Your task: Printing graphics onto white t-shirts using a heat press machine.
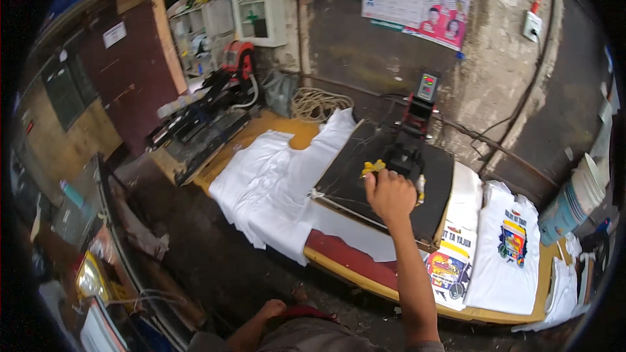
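Observation:
My right hand point(391, 195) is closed on the handle of a black heat press point(345, 163), beside a small yellow piece point(372, 168) on it. The press has a control box point(427, 88) on top at the back. My left hand point(268, 313) hangs low by my body, fingers curled, their contents hidden. White shirts point(254, 176) lie spread left of the press. To its right are a printed white piece point(450, 267) and a folded printed shirt point(508, 267); red cloth point(339, 254) lies below the press.
The yellow table point(372, 285) runs along the wall. A second press point(208, 130) and coiled rope point(319, 101) are at its back left. Stacked buckets point(572, 195) stand at the right. A dark-framed rack or bench point(111, 208) is at my left; a cabinet point(257, 13) hangs on the wall.

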`<state>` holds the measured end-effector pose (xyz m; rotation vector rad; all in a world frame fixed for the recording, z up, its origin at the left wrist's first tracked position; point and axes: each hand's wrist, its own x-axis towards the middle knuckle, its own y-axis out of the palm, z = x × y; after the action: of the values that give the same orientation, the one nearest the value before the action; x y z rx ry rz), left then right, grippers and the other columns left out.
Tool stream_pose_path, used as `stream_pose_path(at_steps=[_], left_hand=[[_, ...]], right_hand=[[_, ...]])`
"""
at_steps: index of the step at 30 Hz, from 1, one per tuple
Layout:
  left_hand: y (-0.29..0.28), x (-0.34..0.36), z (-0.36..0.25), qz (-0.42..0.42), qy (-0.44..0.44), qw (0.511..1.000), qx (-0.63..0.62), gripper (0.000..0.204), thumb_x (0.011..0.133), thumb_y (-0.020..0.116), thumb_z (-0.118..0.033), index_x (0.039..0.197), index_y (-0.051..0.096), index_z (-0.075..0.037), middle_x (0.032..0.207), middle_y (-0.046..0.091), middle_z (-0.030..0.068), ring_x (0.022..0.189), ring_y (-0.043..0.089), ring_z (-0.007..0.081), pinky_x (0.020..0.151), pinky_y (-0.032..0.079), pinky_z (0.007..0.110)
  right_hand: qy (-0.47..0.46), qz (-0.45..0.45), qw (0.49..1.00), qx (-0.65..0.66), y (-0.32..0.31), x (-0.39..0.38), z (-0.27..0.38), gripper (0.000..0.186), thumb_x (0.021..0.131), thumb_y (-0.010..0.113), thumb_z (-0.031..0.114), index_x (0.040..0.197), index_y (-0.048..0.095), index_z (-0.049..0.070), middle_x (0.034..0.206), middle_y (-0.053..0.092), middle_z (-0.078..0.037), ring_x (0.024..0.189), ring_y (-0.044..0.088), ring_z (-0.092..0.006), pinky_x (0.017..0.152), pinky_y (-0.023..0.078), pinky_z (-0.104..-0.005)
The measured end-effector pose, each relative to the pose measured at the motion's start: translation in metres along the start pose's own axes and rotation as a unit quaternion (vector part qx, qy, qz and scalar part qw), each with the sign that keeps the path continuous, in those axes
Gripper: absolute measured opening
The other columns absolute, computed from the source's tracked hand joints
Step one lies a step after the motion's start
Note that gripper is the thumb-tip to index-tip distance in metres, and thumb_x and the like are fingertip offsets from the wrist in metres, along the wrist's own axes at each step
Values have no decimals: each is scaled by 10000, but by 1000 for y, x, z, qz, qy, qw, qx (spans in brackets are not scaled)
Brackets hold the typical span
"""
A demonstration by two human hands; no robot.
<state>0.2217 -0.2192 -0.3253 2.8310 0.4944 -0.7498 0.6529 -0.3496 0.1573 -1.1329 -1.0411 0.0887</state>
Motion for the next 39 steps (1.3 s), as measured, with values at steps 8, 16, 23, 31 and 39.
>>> stream_pose_path(at_steps=[8, 16, 23, 31, 39], left_hand=[[-14, -20, 40, -11, -300, 888, 349, 332, 916, 459, -332, 1032, 659, -93, 911, 666, 140, 704, 640, 278, 609, 524, 416], [26, -50, 27, 8, -129, 914, 384, 318, 846, 540, -280, 1040, 626, -43, 893, 651, 169, 749, 639, 313, 627, 482, 435], [32, -50, -1, 70, -214, 936, 269, 343, 801, 574, -258, 1028, 621, -6, 928, 656, 177, 835, 615, 337, 738, 460, 433], [31, -34, -64, 110, -147, 920, 345, 320, 817, 575, -227, 1045, 618, -8, 968, 646, 171, 868, 608, 324, 751, 463, 426], [20, -48, -66, 118, -111, 914, 371, 296, 835, 578, -192, 1065, 615, -10, 1013, 633, 164, 906, 600, 308, 766, 466, 418]], right_hand=[[-4, -17, 1000, -10, 6, 1, 4, 383, 884, 492, 382, 758, 625, 46, 699, 640, -127, 632, 636, -285, 605, 494, -400], [8, -2, 1000, -18, 5, 1, 3, 390, 885, 486, 382, 746, 623, 44, 678, 635, -127, 610, 635, -285, 586, 493, -400], [18, -19, 999, -20, -7, 0, -2, 382, 867, 503, 392, 753, 623, 48, 684, 643, -132, 615, 641, -293, 607, 503, -411], [19, -13, 999, 25, 8, -2, 3, 445, 872, 476, 427, 737, 641, 37, 655, 640, -139, 595, 638, -296, 597, 500, -409], [36, 10, 998, 42, 4, -1, 0, 451, 875, 474, 435, 724, 646, 46, 628, 634, -124, 555, 627, -282, 572, 500, -399]])
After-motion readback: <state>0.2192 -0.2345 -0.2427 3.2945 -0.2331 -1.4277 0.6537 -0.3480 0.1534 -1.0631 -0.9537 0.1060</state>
